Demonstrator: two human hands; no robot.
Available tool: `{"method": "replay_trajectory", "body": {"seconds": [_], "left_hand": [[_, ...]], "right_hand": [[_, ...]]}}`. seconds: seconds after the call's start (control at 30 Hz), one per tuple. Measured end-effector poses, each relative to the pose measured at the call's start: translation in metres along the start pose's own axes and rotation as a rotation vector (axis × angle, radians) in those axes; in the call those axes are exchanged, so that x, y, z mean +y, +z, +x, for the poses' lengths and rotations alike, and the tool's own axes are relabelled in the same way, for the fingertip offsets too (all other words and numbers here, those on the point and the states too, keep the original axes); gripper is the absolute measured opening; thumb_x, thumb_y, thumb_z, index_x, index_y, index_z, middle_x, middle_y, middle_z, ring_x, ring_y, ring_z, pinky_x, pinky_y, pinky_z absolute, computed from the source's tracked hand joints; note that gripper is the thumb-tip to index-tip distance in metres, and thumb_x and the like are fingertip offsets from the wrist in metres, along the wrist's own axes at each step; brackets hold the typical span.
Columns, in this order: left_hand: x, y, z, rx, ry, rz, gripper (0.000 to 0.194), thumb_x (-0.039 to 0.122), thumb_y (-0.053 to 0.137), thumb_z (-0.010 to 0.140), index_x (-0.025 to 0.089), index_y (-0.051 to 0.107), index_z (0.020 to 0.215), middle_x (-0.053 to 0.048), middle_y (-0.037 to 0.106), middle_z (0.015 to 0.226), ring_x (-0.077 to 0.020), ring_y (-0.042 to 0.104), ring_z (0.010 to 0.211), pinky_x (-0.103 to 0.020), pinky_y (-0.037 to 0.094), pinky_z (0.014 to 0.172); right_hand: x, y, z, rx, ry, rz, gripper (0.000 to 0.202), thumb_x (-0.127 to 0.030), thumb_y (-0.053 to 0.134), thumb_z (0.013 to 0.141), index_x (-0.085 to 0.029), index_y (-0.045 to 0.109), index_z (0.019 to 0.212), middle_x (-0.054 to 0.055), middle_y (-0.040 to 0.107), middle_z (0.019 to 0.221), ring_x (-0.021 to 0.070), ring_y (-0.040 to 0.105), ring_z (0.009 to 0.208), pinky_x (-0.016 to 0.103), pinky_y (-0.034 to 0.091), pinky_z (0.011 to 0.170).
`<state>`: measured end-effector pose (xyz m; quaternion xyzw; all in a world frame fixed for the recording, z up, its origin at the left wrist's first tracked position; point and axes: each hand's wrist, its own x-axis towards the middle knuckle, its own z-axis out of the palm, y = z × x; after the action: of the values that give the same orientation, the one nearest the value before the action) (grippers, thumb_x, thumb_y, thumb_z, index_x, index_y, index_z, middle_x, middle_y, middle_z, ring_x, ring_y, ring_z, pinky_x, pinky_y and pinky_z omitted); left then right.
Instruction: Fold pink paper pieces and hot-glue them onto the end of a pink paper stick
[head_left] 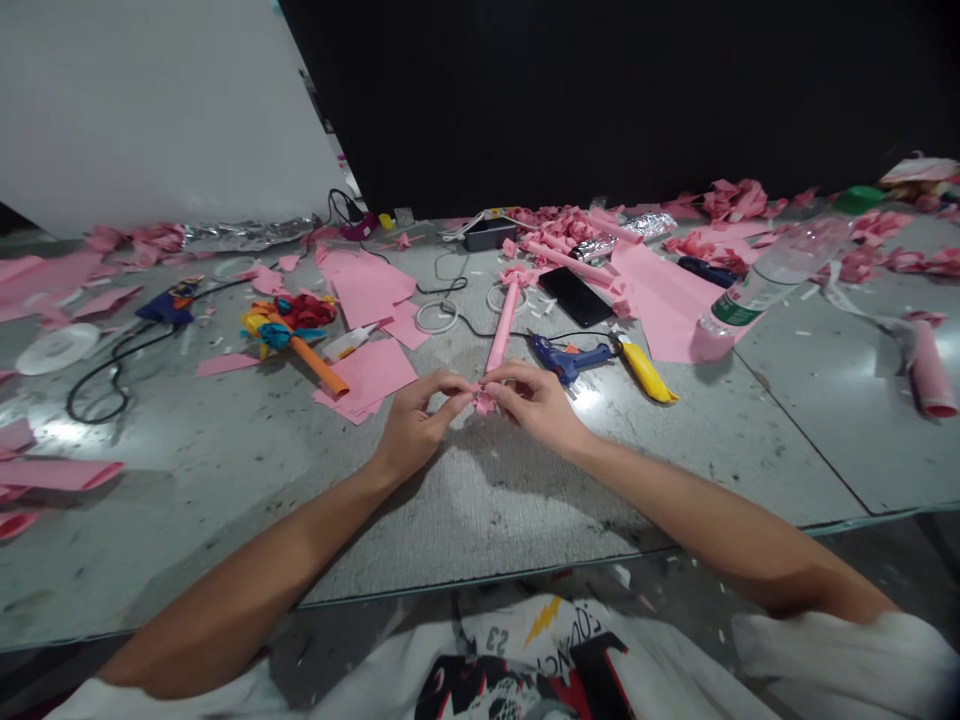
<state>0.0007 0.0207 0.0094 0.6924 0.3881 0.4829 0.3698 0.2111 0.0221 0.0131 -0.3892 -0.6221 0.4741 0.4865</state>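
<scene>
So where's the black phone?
In the head view, the black phone lies a little right of centre, just beyond the blue glue gun.

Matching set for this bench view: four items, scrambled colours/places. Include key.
Things:
1. Phone
2. Glue gun
3. Bottle
4. Small crumpled pink paper

Colour or place:
A. Clear, with a green label
B. At the fingertips of the left hand and right hand
C. Black
D. Blue

Pairs: 1-C, 2-D, 3-A, 4-B
</scene>
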Motion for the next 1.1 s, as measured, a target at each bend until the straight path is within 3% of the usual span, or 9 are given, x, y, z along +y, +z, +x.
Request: {"method": "replay_trajectory", "body": {"seconds": [0.2, 0.37, 0.57, 0.73, 0.8, 0.97, 1.1], "left_hand": [[-0.004, -0.003, 0.000, -0.027, 0.039, 0.068, 0.012, 0.034, 0.073, 0.100, 0.024, 0.080, 0.099, -0.003, 0.079, 0.098, -0.0201, 0.071, 0.094, -0.033, 0.051, 0.091], [-0.006, -0.003, 0.001, -0.034, 0.084, 0.098, 0.010, 0.030, 0.073, 0.100, 0.023, 0.080, 0.098, -0.002, 0.079, 0.098, -0.0186, 0.071, 0.094, -0.032, 0.052, 0.090], [-0.008, -0.004, 0.003, -0.034, 0.076, 0.071, 0.009, 0.030, 0.074, 0.100, 0.024, 0.080, 0.100, -0.003, 0.079, 0.100, -0.0188, 0.072, 0.097, -0.033, 0.053, 0.093], [-0.012, -0.006, 0.006, -0.025, 0.116, 0.068, 0.006, 0.028, 0.076, 0.100, 0.025, 0.081, 0.100, -0.003, 0.078, 0.099, -0.0176, 0.072, 0.095, -0.031, 0.054, 0.089], [-0.014, -0.006, 0.006, -0.026, 0.156, 0.073, 0.006, 0.026, 0.075, 0.100, 0.025, 0.081, 0.100, -0.003, 0.079, 0.100, -0.0172, 0.072, 0.095, -0.031, 0.055, 0.089], [-0.015, -0.005, 0.006, -0.038, 0.207, 0.105, 0.009, 0.021, 0.073, 0.101, 0.025, 0.081, 0.101, -0.003, 0.080, 0.103, -0.0168, 0.074, 0.098, -0.031, 0.057, 0.092], [-0.014, -0.005, 0.007, -0.013, 0.232, 0.148, 0.006, 0.022, 0.074, 0.100, 0.025, 0.080, 0.100, -0.005, 0.078, 0.108, -0.0179, 0.074, 0.102, -0.034, 0.057, 0.096]], "right_hand": [[0.002, 0.000, 0.001, 0.018, 0.010, 0.011, 0.019, -0.041, 0.076, 0.094, -0.023, 0.074, 0.098, 0.002, 0.069, 0.092, 0.0147, 0.057, 0.071, 0.027, 0.043, 0.059], [0.007, -0.003, 0.002, -0.007, -0.144, -0.115, 0.019, -0.038, 0.070, 0.101, -0.021, 0.075, 0.095, 0.002, 0.063, 0.087, 0.0156, 0.056, 0.074, 0.029, 0.042, 0.064], [0.008, -0.006, 0.004, -0.041, -0.283, -0.183, 0.021, -0.038, 0.067, 0.106, -0.021, 0.076, 0.098, 0.005, 0.069, 0.094, 0.0178, 0.061, 0.083, 0.032, 0.046, 0.074], [0.009, -0.003, 0.002, 0.049, -0.144, -0.105, 0.025, -0.046, 0.080, 0.097, -0.022, 0.077, 0.098, 0.001, 0.073, 0.087, 0.0121, 0.051, 0.062, 0.029, 0.042, 0.061], [0.010, -0.003, 0.002, 0.068, -0.153, -0.094, 0.025, -0.047, 0.083, 0.094, -0.022, 0.080, 0.097, 0.001, 0.074, 0.086, 0.0122, 0.050, 0.061, 0.030, 0.041, 0.060], [0.012, -0.006, 0.005, 0.012, -0.231, -0.110, 0.023, -0.047, 0.082, 0.095, -0.024, 0.086, 0.095, 0.006, 0.078, 0.096, 0.0178, 0.064, 0.078, 0.033, 0.046, 0.069], [0.012, -0.004, 0.003, 0.049, -0.173, -0.121, 0.027, -0.049, 0.086, 0.091, -0.023, 0.084, 0.095, 0.001, 0.072, 0.077, 0.0135, 0.054, 0.062, 0.031, 0.041, 0.061]]}}
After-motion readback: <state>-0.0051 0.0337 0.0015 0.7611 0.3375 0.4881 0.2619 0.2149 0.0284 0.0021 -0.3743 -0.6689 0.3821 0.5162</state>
